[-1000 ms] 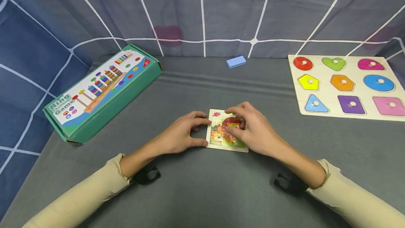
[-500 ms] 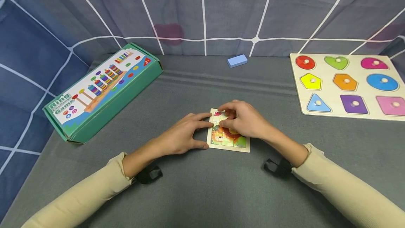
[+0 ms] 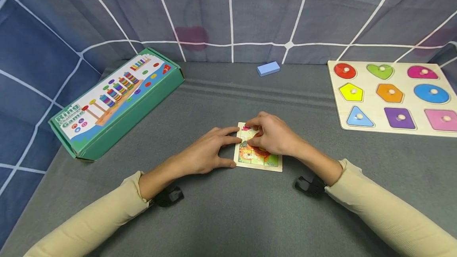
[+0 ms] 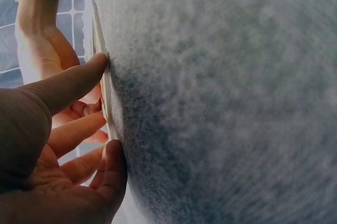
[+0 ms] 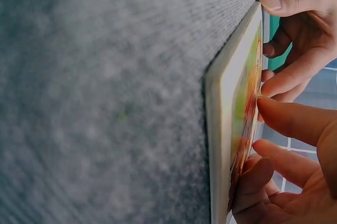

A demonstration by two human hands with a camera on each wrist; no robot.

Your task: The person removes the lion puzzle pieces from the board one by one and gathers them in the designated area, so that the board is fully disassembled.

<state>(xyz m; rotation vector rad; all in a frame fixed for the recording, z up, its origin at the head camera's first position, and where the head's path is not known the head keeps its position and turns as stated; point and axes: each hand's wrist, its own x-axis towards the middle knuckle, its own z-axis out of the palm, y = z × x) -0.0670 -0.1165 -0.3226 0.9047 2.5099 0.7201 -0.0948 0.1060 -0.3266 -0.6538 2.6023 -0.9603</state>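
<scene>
Seemingly to steady the jigsaw (image 3: 254,158) near frame centre, the left hand (image 3: 207,150) spreads its fingers against one edge; over it bend the right hand's (image 3: 275,136) fingers, pinching what, if anything, we cannot tell.

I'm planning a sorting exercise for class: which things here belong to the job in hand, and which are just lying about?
In use:
small picture jigsaw
left hand, at its edge
right hand, on its picture

Lying about:
Ring Challenge Game box
blue rectangular block
shape peg puzzle
</scene>
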